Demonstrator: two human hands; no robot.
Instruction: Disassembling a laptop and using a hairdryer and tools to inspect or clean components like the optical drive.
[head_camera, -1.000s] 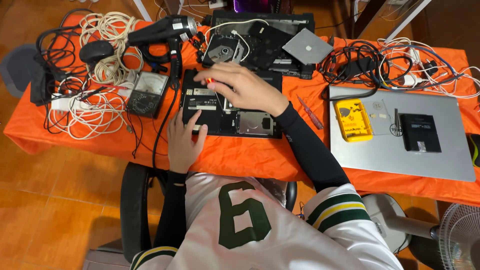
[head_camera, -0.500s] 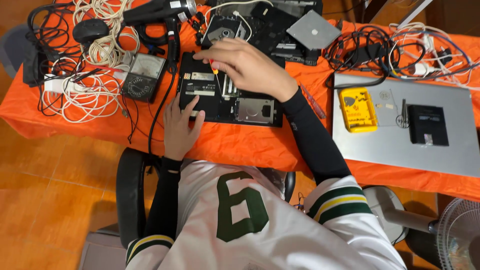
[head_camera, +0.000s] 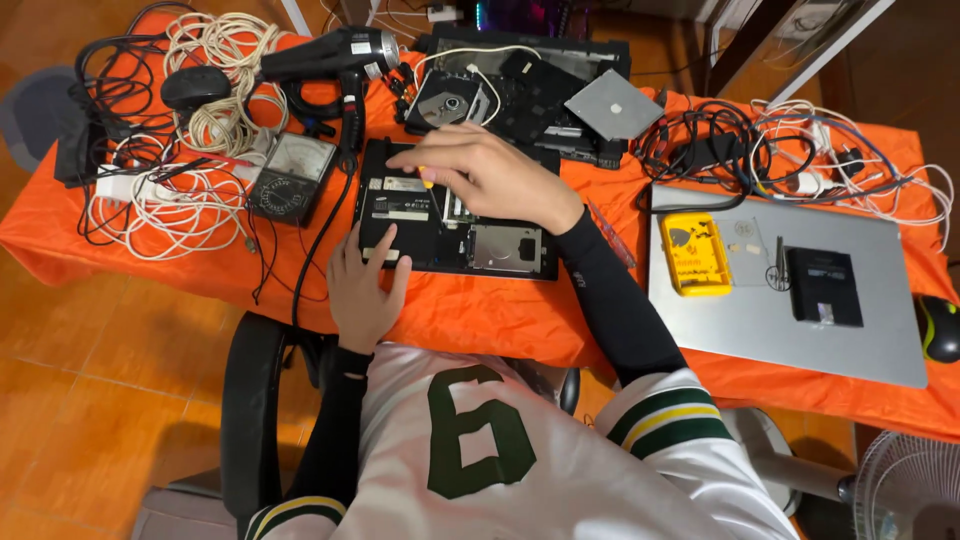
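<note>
Right hand (head_camera: 495, 175) shifted slightly on the opened laptop (head_camera: 455, 215) since a second ago; left hand (head_camera: 362, 285) unchanged, flat on its near-left corner.

Laptop lies belly-up on the orange cloth (head_camera: 480, 310). Right hand pinches a screwdriver (head_camera: 428, 178), tip down in the laptop's middle. Left is relaxed and grasps nothing. Risks: tip could slip and gouge the board; loose screws could vanish into the cloth. Meter (head_camera: 292, 170) and hair dryer (head_camera: 330, 55) cords left of the laptop could snag a sleeve.
</note>
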